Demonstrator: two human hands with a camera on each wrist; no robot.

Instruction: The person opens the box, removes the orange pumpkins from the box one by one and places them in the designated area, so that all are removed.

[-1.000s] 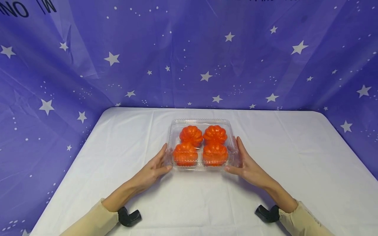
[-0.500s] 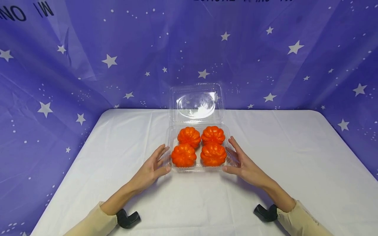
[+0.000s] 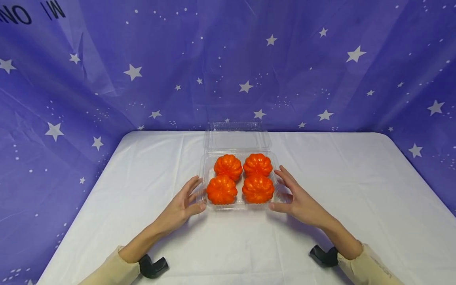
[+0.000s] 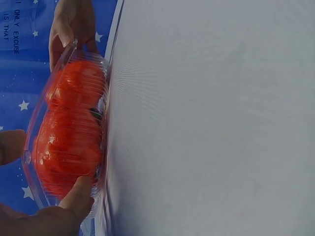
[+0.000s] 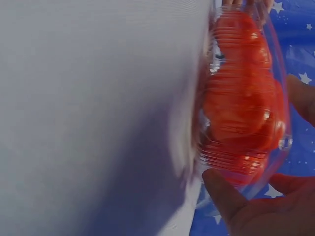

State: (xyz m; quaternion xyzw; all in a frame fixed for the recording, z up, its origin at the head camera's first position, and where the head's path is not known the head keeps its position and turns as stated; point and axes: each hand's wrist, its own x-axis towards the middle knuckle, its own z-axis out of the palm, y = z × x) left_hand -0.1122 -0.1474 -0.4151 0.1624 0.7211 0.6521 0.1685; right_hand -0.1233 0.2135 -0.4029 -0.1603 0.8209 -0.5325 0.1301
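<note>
A clear plastic clamshell box point(image 3: 239, 206) sits on the white table with its lid point(image 3: 238, 139) folded back behind it. Several glossy orange pumpkins point(image 3: 258, 189) fill the base in two rows. At the left side of the box is my left hand point(image 3: 179, 208), fingers extended and spread, thumb near the front corner. My right hand point(image 3: 303, 204) mirrors it on the right side. In the left wrist view, the left thumb point(image 4: 78, 196) lies against the ribbed wall. The right thumb point(image 5: 221, 194) touches the box's lower corner in the right wrist view.
White cloth covers the table point(image 3: 356, 178). A purple curtain point(image 3: 228, 59) with white stars and some lettering hangs behind and at both sides. Black wrist camera mounts point(image 3: 153, 266) stick out inward from both beige sleeves point(image 3: 112, 269).
The lid, lying over the pumpkins a second ago, has swung up and back and now leans low behind the base. Both hands have stayed at the sides, with the right fingers slightly looser.
</note>
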